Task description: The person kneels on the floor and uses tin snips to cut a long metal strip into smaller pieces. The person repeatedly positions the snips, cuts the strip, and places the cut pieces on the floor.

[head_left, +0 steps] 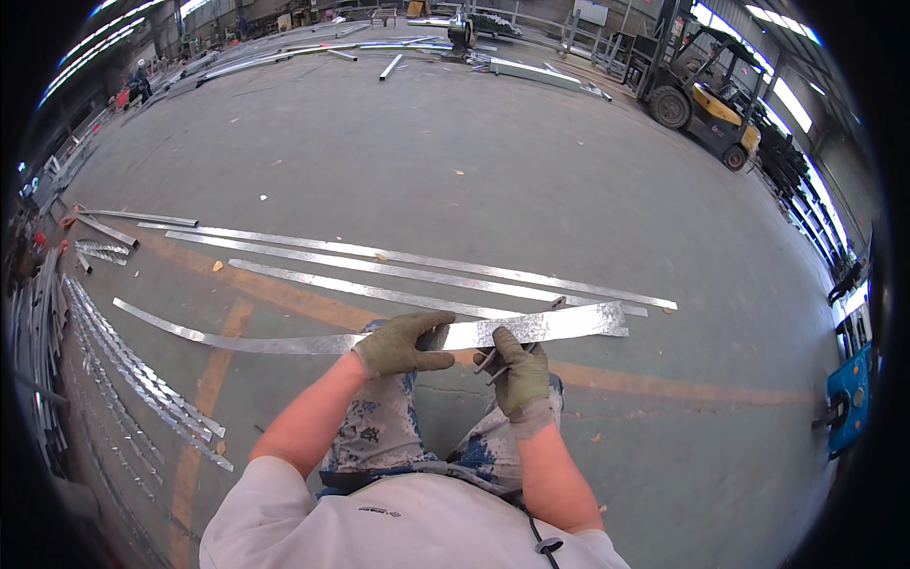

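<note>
A long, shiny metal strip (569, 323) lies across my lap, its left part drooping away toward the floor. My gloved left hand (403, 343) is closed around the strip near its middle, fingers above and thumb below. Closer to the strip's right end, my gloved right hand (521, 377) grips it with the thumb pressed on top. Two thin dark bars (487, 364) stick out beside the right fingers, and a small dark piece (557, 302) shows beyond the strip; whether they form one tool I cannot tell. Both gloves are olive green.
Three flat metal strips (408, 258) lie on the floor just ahead. More strips (142, 356) and metal profiles (43, 351) are spread at the left. A yellow forklift (711, 100) stands far right, a blue machine (848, 403) at the right edge. Long metal sections (536, 73) lie at the back.
</note>
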A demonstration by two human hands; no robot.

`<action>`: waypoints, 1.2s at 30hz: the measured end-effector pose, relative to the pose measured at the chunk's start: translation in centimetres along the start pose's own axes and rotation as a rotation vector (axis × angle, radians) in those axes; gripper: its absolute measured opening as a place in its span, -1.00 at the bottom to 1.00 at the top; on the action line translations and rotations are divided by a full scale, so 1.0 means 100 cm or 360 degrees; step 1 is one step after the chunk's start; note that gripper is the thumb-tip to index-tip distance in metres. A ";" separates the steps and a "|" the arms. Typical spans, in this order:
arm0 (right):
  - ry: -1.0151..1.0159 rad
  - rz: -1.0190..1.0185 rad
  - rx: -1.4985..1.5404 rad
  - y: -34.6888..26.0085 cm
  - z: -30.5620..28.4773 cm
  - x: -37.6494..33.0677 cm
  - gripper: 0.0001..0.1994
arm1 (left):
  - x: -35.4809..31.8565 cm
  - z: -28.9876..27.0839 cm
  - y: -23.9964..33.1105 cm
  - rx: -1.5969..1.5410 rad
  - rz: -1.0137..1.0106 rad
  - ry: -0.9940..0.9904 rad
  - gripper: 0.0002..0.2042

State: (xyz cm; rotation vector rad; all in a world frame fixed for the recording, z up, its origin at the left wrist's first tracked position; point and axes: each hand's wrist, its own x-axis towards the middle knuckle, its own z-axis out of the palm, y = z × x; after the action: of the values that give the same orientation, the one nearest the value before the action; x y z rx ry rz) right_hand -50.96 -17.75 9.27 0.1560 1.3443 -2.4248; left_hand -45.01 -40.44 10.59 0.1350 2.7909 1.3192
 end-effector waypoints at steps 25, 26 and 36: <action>0.0191 0.0274 -0.0669 -0.016 -0.135 -0.080 -0.60 | 0.082 0.096 0.052 0.0234 0.0099 0.0111 -0.36; 0.0203 0.0269 -0.0709 -0.016 -0.138 -0.080 -0.60 | 0.082 0.100 0.050 0.0208 0.0138 0.0166 -0.38; 0.0340 0.0312 -0.0936 -0.031 -0.151 -0.076 -0.55 | 0.084 0.109 0.044 0.0323 0.0201 0.0203 -0.39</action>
State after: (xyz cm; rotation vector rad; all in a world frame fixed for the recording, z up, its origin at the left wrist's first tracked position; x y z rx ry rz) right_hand -46.22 -1.62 5.58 0.3757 1.9698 -1.8035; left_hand -52.23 -28.48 7.00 0.2475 3.0671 1.0999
